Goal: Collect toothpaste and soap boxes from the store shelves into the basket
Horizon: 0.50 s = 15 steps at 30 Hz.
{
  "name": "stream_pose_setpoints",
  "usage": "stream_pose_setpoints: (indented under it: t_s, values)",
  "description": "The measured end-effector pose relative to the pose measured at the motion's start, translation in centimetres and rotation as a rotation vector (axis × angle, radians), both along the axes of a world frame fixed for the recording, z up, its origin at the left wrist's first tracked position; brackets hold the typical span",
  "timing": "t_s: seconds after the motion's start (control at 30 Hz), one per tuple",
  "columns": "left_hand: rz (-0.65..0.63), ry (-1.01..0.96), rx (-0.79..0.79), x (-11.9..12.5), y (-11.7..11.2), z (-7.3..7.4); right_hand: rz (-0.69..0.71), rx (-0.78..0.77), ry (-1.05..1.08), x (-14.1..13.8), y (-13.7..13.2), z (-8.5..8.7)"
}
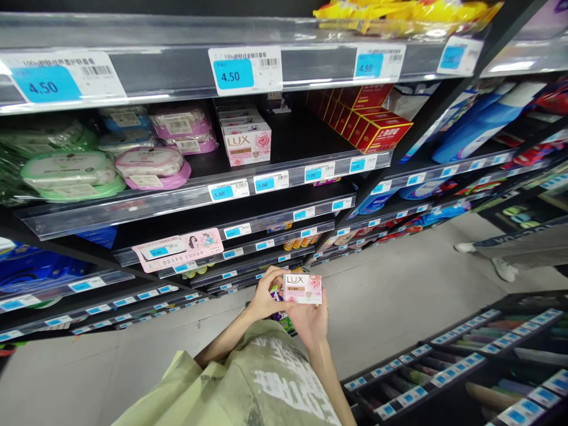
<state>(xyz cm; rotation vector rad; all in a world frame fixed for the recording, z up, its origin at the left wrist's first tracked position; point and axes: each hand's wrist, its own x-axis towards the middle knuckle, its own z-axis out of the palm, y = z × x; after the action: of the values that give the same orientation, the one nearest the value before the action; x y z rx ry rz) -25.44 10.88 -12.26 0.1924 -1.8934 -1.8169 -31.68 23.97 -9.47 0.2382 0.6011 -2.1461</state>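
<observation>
A white and pink LUX soap box [302,289] is held in front of my body, its printed face turned up toward me. My left hand [267,299] pinches the box at its left end. From below and the right, my right hand [312,324] closes around it, with fingers along the right edge. Beneath the hands, purple and green packaging shows in part; what carries it is hidden. On the shelf ahead stands a row of matching LUX soap boxes [248,144], one behind another.
Left of the row sit plastic-wrapped soap dishes [153,167]; red and yellow boxes [377,131] are stacked to its right. The shelf edge [110,204] carries price tags and juts forward. Another shelf unit [444,361] stands behind at right. A person's shoe [503,270] is on the aisle floor [390,284].
</observation>
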Motion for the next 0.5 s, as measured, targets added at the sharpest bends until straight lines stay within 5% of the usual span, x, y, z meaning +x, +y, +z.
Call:
stream_pose_setpoints:
  t_s: [0.5]
  values:
    - [0.078, 0.027, 0.069, -0.1, -0.2, -1.0, 0.003, 0.215, 0.316, -1.3, 1.4, -2.5]
